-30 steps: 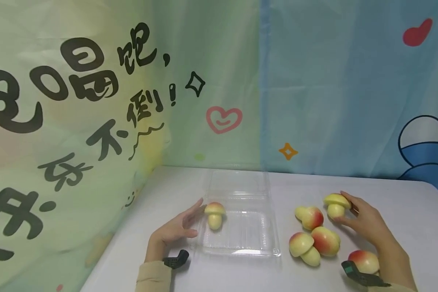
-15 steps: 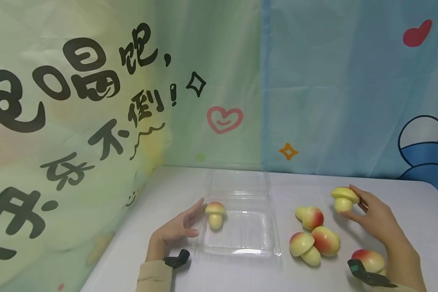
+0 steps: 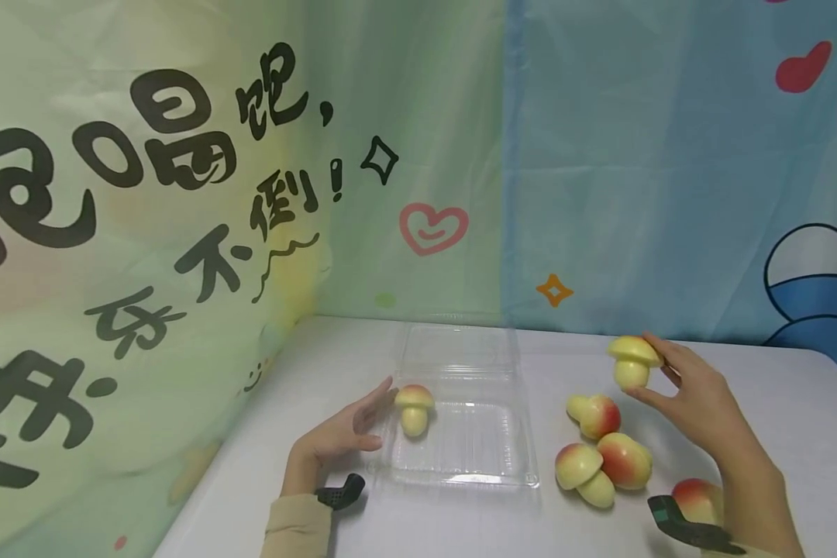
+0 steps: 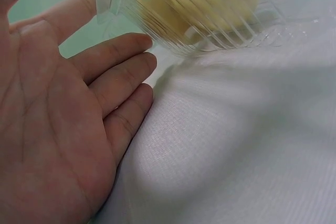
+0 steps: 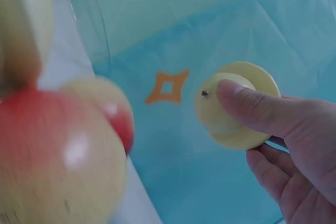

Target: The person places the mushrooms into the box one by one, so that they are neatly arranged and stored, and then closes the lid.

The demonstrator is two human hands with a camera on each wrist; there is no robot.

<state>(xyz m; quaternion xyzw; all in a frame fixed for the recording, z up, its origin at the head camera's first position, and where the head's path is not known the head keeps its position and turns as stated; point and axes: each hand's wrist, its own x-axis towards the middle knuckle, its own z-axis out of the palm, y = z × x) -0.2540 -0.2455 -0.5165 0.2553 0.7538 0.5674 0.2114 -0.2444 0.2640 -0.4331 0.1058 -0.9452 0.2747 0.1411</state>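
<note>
Up and leftward since the earlier frame: right hand, held mushroom. White table bears clear box; left hand just beside it, fingers extended; right hand pinches held mushroom above table, right of box; boxed mushroom inside, left side. Risk — pinch loosens, held mushroom slips — drops.
</note>
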